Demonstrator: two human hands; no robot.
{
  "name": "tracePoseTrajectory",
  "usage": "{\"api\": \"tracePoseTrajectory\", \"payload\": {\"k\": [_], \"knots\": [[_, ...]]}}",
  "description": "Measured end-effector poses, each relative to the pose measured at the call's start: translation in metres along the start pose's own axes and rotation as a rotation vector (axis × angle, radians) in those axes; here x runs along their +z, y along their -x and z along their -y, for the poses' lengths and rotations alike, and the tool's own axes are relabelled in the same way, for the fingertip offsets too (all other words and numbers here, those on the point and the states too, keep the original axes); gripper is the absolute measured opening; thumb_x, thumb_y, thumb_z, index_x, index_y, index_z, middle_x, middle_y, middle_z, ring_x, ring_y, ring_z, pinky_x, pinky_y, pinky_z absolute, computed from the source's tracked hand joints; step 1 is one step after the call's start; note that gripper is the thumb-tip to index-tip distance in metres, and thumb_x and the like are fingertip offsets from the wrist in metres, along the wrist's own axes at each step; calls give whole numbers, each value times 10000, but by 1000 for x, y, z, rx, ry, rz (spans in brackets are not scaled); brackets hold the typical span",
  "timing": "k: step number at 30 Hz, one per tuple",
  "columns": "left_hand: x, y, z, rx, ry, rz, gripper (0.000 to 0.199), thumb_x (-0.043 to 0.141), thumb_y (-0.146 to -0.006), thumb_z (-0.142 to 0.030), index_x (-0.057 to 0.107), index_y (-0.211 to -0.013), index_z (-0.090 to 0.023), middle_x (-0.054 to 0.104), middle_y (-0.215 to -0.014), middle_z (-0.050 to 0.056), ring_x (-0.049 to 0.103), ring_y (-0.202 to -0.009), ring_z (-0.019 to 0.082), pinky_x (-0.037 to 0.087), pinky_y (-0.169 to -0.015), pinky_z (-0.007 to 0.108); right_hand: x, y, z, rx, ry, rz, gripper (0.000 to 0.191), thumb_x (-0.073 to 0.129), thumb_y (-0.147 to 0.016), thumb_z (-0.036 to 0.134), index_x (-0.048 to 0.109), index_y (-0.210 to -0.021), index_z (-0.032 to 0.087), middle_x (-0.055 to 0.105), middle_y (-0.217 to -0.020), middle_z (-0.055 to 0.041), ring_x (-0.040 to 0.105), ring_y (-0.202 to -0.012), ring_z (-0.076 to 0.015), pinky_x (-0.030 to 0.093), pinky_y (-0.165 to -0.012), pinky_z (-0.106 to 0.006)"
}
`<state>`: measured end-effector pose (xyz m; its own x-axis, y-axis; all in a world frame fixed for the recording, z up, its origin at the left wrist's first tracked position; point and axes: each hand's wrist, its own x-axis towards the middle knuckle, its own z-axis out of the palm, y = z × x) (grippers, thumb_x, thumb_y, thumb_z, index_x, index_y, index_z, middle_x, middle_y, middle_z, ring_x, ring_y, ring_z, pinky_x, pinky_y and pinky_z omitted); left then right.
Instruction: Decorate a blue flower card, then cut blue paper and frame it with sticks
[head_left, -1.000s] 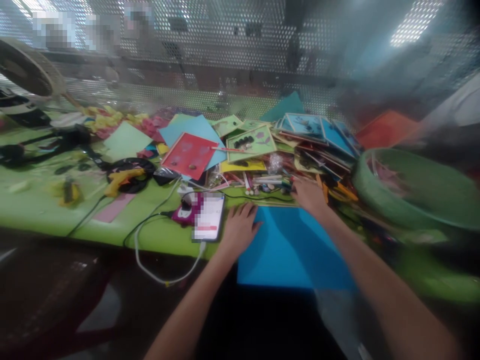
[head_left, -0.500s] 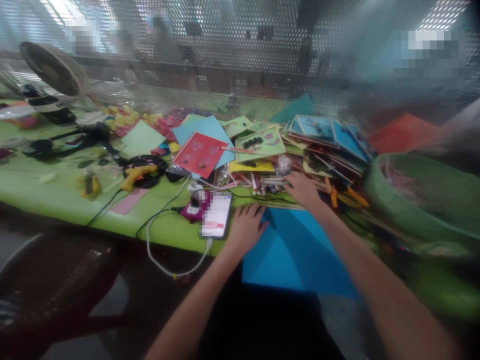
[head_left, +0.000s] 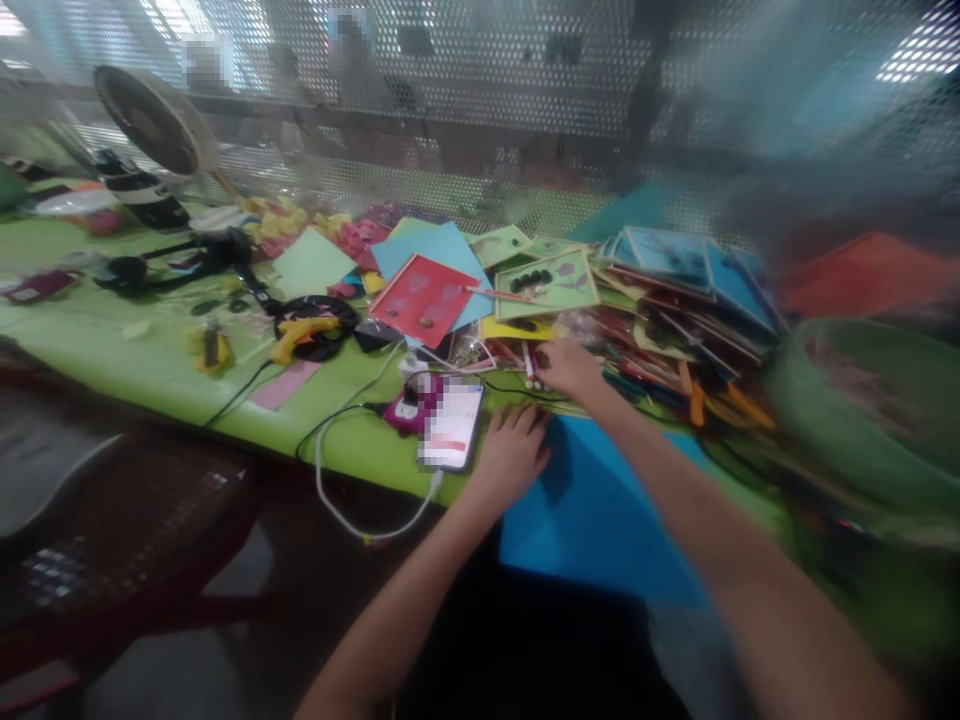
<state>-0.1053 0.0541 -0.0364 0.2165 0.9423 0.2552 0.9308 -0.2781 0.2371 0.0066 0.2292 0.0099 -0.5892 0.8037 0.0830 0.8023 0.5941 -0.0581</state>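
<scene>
A blue sheet [head_left: 592, 520] lies at the table's front edge, in front of my body. My left hand [head_left: 510, 455] rests palm down at the sheet's upper left corner, fingers stretched out, right beside a phone [head_left: 454, 425] with a lit screen. Beyond the sheet, my right hand [head_left: 571, 370] reaches into a heap of thin sticks and pens. Its fingers are bent together by some white and purple pens [head_left: 533, 366]; what they grip is too small and blurred to make out.
Behind the hands lie a red framed card [head_left: 426, 305], a green framed card [head_left: 551, 285] and a stack of blue framed cards [head_left: 667, 260]. A green basin [head_left: 862, 400] stands right. Leftward are a yellow glue gun [head_left: 300, 338], cables and a fan [head_left: 150, 120].
My right hand has moved left across the heap to the pens, and its fingers have bent in. My left hand stays at the sheet's corner. The whole view has shifted slightly.
</scene>
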Motion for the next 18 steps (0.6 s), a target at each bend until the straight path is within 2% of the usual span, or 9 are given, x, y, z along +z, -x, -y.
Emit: {"api": "tracePoseTrajectory", "payload": {"k": [4,10,14,18], "knots": [[3,0,0,7,5,-8,470,563,-1045,-369,578,-1473,-176,591,-1533,117,523,-1426,298,324,-1254,515,2,-4,10,43,28,6,334,660,-927,339,726,-1194,150,754,-1174,-192,676,-1105,-325,497,-907,-368],[4,-1,1,15,4,-22,466,561,-1047,-368,580,-1467,-170,612,-1505,126,538,-1410,299,341,-1241,523,3,-4,21,128,63,-13,403,488,-1034,408,672,-1239,113,741,-1178,-242,704,-1092,-346,499,-924,-396],[5,-1,1,11,1,-26,464,563,-1046,-382,582,-1461,-175,617,-1497,127,547,-1399,301,363,-1222,529,0,-3,23,144,53,8,391,509,-1027,413,673,-1252,138,749,-1181,-222,714,-1076,-331,508,-901,-380],[3,-1,1,6,-1,-23,461,557,-1049,-382,584,-1462,-177,607,-1514,123,546,-1405,299,366,-1219,518,-4,-1,22,158,21,5,366,508,-1022,332,679,-1298,164,761,-1190,-200,724,-1046,-321,516,-881,-387]]}}
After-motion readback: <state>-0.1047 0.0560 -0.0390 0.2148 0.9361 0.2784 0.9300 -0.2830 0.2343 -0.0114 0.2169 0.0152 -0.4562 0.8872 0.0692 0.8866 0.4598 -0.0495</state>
